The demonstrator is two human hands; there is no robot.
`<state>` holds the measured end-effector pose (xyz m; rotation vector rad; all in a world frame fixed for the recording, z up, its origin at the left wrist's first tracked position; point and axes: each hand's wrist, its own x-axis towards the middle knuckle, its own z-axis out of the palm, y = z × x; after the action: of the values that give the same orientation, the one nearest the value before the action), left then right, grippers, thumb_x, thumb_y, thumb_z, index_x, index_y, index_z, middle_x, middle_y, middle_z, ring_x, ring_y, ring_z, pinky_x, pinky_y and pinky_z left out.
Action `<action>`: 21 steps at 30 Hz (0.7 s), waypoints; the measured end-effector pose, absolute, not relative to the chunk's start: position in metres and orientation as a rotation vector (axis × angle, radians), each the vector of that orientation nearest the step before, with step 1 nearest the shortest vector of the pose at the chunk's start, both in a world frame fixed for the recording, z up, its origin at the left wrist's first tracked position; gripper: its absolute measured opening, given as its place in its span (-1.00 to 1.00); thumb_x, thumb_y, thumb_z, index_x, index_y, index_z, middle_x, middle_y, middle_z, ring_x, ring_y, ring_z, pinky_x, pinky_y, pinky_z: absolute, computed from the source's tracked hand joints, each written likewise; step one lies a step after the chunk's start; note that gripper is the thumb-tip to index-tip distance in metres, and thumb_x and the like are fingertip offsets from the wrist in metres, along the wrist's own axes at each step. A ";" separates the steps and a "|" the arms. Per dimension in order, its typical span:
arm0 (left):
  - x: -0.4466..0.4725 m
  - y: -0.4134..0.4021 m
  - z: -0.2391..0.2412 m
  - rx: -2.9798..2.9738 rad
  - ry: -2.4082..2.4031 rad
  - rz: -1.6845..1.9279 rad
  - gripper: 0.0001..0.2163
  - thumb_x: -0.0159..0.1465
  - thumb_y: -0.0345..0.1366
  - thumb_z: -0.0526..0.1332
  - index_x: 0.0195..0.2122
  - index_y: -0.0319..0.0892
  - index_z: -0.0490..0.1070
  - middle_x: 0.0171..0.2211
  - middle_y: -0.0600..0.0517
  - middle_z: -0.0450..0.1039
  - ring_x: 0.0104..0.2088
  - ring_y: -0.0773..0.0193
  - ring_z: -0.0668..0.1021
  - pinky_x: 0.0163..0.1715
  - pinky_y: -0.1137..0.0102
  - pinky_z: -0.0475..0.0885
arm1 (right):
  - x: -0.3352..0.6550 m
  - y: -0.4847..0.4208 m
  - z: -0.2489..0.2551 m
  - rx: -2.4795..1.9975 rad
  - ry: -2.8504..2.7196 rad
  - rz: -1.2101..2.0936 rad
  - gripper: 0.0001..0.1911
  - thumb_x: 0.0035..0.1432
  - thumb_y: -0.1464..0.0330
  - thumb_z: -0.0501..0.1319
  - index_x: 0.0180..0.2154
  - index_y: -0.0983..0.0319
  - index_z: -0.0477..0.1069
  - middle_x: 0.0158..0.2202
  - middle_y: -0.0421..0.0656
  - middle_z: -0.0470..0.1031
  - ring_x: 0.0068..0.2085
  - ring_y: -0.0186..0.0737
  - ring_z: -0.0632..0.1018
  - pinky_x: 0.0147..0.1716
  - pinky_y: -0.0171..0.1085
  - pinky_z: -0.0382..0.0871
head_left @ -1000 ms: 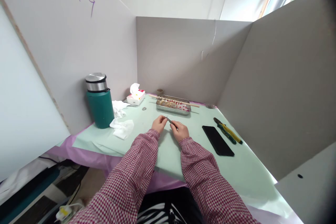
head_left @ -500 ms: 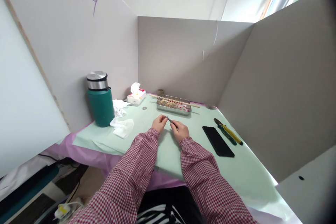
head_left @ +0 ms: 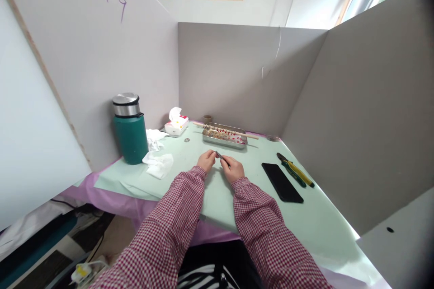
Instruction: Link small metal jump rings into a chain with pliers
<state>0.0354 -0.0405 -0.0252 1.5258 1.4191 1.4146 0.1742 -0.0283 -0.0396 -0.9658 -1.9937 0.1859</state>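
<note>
My right hand [head_left: 233, 169] is closed around a slim dark metal tool, perhaps tweezers [head_left: 222, 158], whose tip points up and left toward my other hand. My left hand [head_left: 206, 160] pinches at that tip; whatever lies between its fingers is too small to make out. Both hands are over the pale green table cover [head_left: 217, 194]. Just beyond them stands a metal tray [head_left: 224, 143] holding small red, white and tan pieces. A thin wooden stick [head_left: 251, 136] with small pieces along it rests across the tray.
On the left are a green thermos [head_left: 130, 137], crumpled tissues [head_left: 158, 165] and a tissue pack [head_left: 176, 125]. A black phone [head_left: 282, 183] and yellow-green pliers [head_left: 295, 171] lie on the right. A tape roll [head_left: 207, 118] sits behind the tray. Grey partitions [head_left: 237, 72] surround the table.
Both hands keep nearly the same place and grip. The view has shifted very slightly; nothing on the table has visibly moved.
</note>
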 end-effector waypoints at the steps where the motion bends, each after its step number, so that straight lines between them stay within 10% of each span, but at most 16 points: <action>1: 0.035 -0.040 -0.025 1.539 1.436 1.406 -0.76 0.15 -0.20 -0.04 -0.44 -0.22 0.33 -0.74 0.19 0.10 -0.68 0.46 0.21 -0.61 0.52 0.16 | 0.174 -0.029 -0.039 -0.963 -1.993 0.186 -0.69 0.15 0.28 0.00 -0.16 0.20 0.43 -0.24 -0.14 0.49 -0.23 -0.26 0.48 -0.19 -0.32 0.31; 21: 0.034 -0.041 -0.024 1.525 1.479 1.401 -0.77 0.14 -0.23 -0.05 -0.44 -0.22 0.32 -0.74 0.20 0.09 -0.68 0.45 0.21 -0.61 0.52 0.15 | 0.173 -0.030 -0.038 -1.025 -2.028 0.142 -0.70 0.14 0.29 0.01 -0.16 0.18 0.42 -0.29 -0.16 0.48 -0.25 -0.27 0.46 -0.22 -0.34 0.29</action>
<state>0.0344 -0.0407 -0.0237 1.5253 1.4791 1.4011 0.1728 -0.0301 -0.0381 -1.0249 -2.0277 0.1419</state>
